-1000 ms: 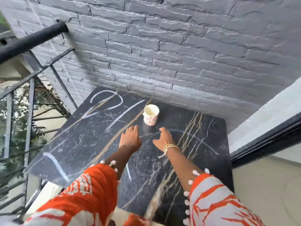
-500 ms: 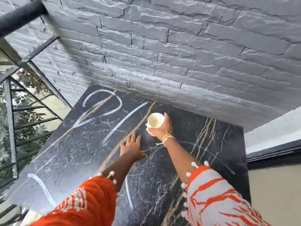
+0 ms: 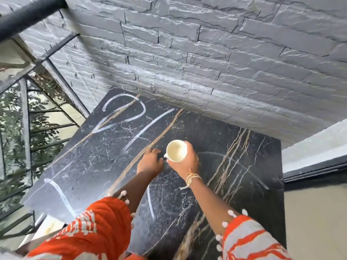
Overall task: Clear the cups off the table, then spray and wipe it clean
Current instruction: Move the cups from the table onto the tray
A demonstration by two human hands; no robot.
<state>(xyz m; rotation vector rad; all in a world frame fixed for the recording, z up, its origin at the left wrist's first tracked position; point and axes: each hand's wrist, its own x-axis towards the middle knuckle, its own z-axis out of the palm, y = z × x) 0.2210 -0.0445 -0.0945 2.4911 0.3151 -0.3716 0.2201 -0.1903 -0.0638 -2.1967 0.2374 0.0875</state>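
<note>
Setting: grey stone-brick wall (image 3: 216, 59) stood behind a black marble desk (image 3: 244, 166), with a dark railing (image 3: 26, 17) off to the left.
Desk: pale chalky curves and streaks marked its top, so the spraying and wiping looked not yet begun.
Cup: a small cream cup (image 3: 176, 151) sat in the right hand above the middle of the desk; whether it had cleared the top I could not tell.
Right hand: right hand (image 3: 185, 161) was wrapped round the cup's body, fingers clamped on its far side.
Left hand: left hand (image 3: 149, 162) lay flat on the desk just beside the cup, fingers spread, holding nothing.
Handling: the cup looked light, stiff, breakable and glazed, so probably slick; a full wrap round the body, or the small handle, seemed the safest hold.
</note>
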